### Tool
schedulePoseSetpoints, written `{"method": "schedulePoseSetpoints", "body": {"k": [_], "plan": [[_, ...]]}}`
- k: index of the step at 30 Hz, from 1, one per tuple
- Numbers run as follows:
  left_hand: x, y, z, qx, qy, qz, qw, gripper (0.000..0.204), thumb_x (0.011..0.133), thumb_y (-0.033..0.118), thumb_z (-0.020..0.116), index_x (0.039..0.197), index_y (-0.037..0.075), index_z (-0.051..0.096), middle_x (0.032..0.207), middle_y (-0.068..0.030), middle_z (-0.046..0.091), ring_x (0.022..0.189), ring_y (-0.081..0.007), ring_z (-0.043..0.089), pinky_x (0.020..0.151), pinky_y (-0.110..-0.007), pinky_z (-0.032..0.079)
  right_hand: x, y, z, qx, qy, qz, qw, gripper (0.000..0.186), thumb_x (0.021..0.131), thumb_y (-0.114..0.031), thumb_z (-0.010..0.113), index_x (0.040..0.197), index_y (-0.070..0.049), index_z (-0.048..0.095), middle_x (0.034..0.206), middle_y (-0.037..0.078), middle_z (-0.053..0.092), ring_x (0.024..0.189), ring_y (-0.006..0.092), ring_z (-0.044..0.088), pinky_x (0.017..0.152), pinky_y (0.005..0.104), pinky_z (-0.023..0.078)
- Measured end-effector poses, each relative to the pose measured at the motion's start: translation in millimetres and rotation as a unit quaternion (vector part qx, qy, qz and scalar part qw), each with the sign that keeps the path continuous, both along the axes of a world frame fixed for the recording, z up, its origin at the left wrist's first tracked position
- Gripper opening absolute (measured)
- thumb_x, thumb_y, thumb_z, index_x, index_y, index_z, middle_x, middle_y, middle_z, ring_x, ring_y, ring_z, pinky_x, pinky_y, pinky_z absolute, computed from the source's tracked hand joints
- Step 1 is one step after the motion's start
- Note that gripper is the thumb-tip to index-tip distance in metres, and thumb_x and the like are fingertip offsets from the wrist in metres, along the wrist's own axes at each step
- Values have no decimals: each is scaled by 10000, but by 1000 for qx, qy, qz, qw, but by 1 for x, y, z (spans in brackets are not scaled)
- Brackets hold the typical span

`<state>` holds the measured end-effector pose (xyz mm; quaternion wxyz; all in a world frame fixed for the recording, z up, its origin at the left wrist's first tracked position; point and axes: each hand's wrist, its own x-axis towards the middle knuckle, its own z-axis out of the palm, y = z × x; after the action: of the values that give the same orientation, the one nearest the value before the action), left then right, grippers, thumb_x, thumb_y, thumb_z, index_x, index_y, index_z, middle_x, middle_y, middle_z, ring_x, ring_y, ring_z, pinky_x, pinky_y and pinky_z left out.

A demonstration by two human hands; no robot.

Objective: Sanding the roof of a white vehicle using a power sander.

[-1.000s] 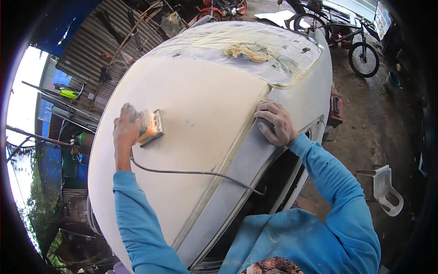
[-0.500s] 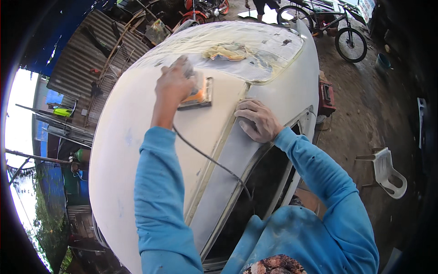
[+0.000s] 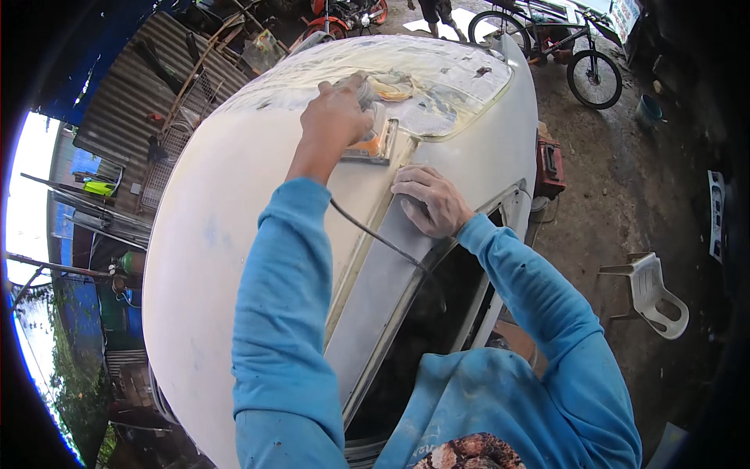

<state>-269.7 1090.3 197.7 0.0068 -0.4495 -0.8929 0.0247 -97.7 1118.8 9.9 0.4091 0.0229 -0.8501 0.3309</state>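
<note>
My left hand [image 3: 337, 117] grips an orange sander [image 3: 372, 143] on the white car roof [image 3: 219, 195], at the rear of the bare paint, just short of the film-covered windscreen area [image 3: 457, 98]. Its dark cord [image 3: 375, 234] runs down over the side pillar [image 3: 375, 297]. My right hand [image 3: 430, 195], dusty, rests with bent, slightly spread fingers on the grey edge strip right of the sander, holding nothing visible. A crumpled yellowish cloth [image 3: 391, 87] lies on the film beyond my left hand.
A bicycle [image 3: 590, 74], a motorcycle [image 3: 344, 19] and another person [image 3: 433, 16] are at the top. At right are a plastic chair [image 3: 652, 297], red toolbox [image 3: 549, 168] and bucket [image 3: 648, 111]. Corrugated sheets [image 3: 133, 86] and metal bars [image 3: 86, 207] stand left.
My left hand has carried the sander up and to the right, from mid-roof to beside the film's edge. My right hand stays on the edge strip. The view has shifted slightly.
</note>
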Motion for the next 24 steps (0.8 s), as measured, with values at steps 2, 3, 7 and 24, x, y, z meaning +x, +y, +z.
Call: {"method": "schedulePoseSetpoints", "body": {"k": [2,3,7,24], "plan": [[5,-20,0,-3,-1,-2,1000,733,883,360,691,1561,365,412,1424,-202,498,1183,-403,662,1010,-468,550,0,0,0,-3,8,1,1000,245,836,-51,653,1078,-27,670,1140,159,662,1165,376,603,1042,464,485],[8,-32,1,1,-1,-5,1000,736,881,355,694,1560,364,410,1414,-202,500,1174,-410,662,1008,-475,549,0,0,0,4,4,-5,1000,249,835,-49,651,1082,-26,671,1140,160,664,1167,378,602,1045,466,484],[25,-104,4,47,-18,-8,999,736,871,314,710,1542,358,411,1381,-203,506,1118,-447,665,986,-513,550,0,2,1,23,-3,-2,1000,270,829,-39,644,1097,-20,675,1142,168,670,1172,384,604,1052,471,482],[68,-251,12,125,-22,-4,992,759,790,132,760,1479,328,507,1399,-176,520,1086,-445,663,914,-507,579,2,-6,0,-10,10,-33,999,247,834,-45,659,1080,-20,664,1153,187,660,1102,403,618,995,467,503]]}}
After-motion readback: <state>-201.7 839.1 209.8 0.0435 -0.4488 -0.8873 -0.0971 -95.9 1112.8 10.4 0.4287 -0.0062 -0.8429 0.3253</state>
